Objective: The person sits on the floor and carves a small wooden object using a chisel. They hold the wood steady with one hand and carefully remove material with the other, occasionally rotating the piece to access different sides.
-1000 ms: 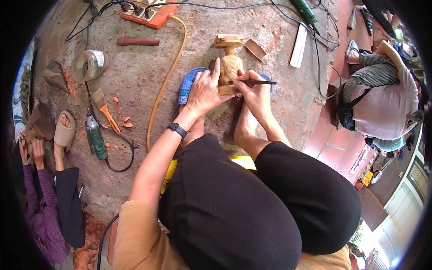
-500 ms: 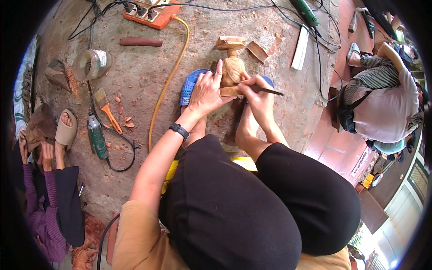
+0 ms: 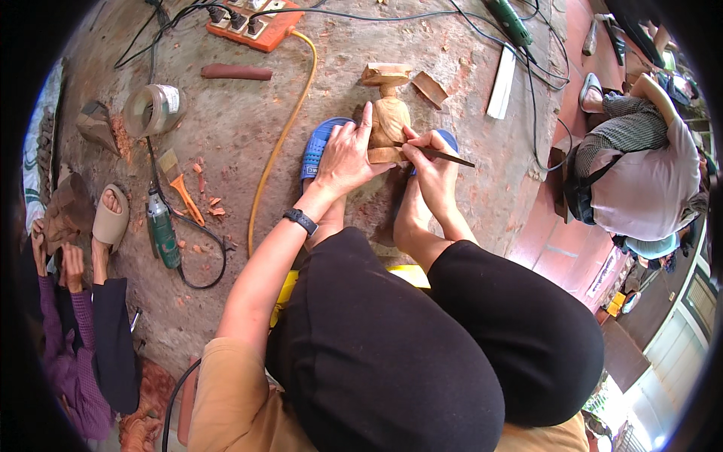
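Observation:
A carved wooden figure, light brown with folds cut into its body, is between my blue sandals. Its head end is a rough block and points away from me. My left hand holds its near end from the left, index finger stretched along the side and thumb across the base. In my right hand a slim dark carving tool is pinched like a pen. The tool's tip meets the figure just above the base; my fingers partly cover that spot.
An orange power strip with a yellow cable lies ahead. To the left are a clear plastic tub, a paintbrush and a green rotary tool. A curved wood offcut lies beside the figure. Other people sit at both sides.
My right hand has shifted slightly down, and the tool's tip now shows against the figure's lower body. My left hand stays in place. At left, the other person's hands have moved a little.

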`<state>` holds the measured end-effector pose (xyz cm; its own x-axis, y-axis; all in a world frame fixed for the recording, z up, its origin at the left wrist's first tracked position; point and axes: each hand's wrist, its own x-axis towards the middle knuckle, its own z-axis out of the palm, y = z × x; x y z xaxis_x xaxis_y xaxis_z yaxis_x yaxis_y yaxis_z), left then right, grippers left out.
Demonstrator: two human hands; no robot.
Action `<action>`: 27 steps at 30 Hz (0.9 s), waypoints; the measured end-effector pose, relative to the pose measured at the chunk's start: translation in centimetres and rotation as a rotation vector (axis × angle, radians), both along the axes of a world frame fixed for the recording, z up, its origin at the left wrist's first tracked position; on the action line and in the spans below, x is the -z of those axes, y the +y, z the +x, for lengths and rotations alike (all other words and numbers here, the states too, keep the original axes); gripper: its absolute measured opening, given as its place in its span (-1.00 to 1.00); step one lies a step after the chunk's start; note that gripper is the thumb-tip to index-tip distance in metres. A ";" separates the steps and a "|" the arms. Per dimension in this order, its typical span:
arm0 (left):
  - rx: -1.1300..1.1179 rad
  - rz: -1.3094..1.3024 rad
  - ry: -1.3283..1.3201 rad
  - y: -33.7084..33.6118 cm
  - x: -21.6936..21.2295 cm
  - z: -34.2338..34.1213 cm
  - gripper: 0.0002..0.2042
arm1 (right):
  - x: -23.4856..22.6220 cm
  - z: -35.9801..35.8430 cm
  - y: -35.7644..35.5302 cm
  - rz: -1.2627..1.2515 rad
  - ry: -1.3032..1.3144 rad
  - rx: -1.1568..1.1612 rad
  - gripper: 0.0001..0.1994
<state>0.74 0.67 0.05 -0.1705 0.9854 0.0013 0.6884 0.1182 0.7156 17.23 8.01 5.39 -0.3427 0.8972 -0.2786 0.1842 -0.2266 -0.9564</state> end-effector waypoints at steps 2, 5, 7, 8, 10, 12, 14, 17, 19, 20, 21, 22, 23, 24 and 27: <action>0.009 -0.016 -0.002 0.0 0.0 -0.1 0.26 | -0.3 -0.2 0.1 0.011 -0.027 -0.027 -0.90; -0.002 -0.015 -0.005 0.0 0.1 0.0 0.27 | -0.9 -0.8 0.0 0.079 -0.138 -0.143 -0.89; -0.013 0.000 0.000 -0.2 0.1 -0.1 0.29 | -1.0 -0.8 0.1 0.064 -0.130 -0.125 -0.89; -0.006 -0.001 0.000 -0.1 0.0 0.0 0.28 | -0.8 -0.7 0.1 0.018 -0.072 -0.055 -0.90; 0.010 -0.005 0.004 0.1 -0.2 0.0 0.27 | -0.4 -0.2 0.2 -0.027 -0.036 -0.002 -0.91; 0.004 -0.020 0.003 0.2 -0.3 0.0 0.26 | 0.2 -0.2 0.2 0.043 -0.113 -0.089 -0.91; -0.006 -0.018 0.001 0.0 0.0 0.1 0.27 | -0.7 -0.8 0.0 0.199 -0.241 -0.188 -0.91; -0.016 0.018 0.006 -0.1 0.3 0.1 0.27 | -0.9 -0.9 0.1 -0.005 -0.119 -0.045 -0.92; -0.007 0.045 0.001 0.0 0.5 0.1 0.27 | -0.4 -0.4 0.3 0.021 -0.095 -0.039 -0.92; -0.010 0.041 0.000 0.0 0.5 0.1 0.27 | -0.5 -0.5 0.3 0.030 -0.111 -0.048 -0.92; -0.013 0.036 -0.001 0.0 0.4 0.1 0.27 | -0.6 -0.6 0.2 0.039 -0.127 -0.056 -0.91; -0.014 0.034 -0.006 0.0 0.4 0.2 0.26 | -1.1 -0.9 0.1 0.112 -0.178 -0.093 -0.92; -0.014 0.029 0.000 -0.1 0.4 0.1 0.26 | -1.3 -1.2 0.1 0.113 -0.197 -0.102 -0.92; -0.015 0.023 0.006 -0.2 0.5 0.0 0.27 | -1.3 -1.4 0.0 0.115 -0.216 -0.112 -0.92; -0.008 -0.005 0.007 0.0 0.2 0.1 0.27 | -1.8 -1.1 0.5 0.070 -0.203 -0.073 -0.93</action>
<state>0.87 0.66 -0.17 -0.1785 0.9839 -0.0025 0.6923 0.1274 0.7103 16.09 8.48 7.16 -0.3505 0.8919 -0.2859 0.3875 -0.1398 -0.9112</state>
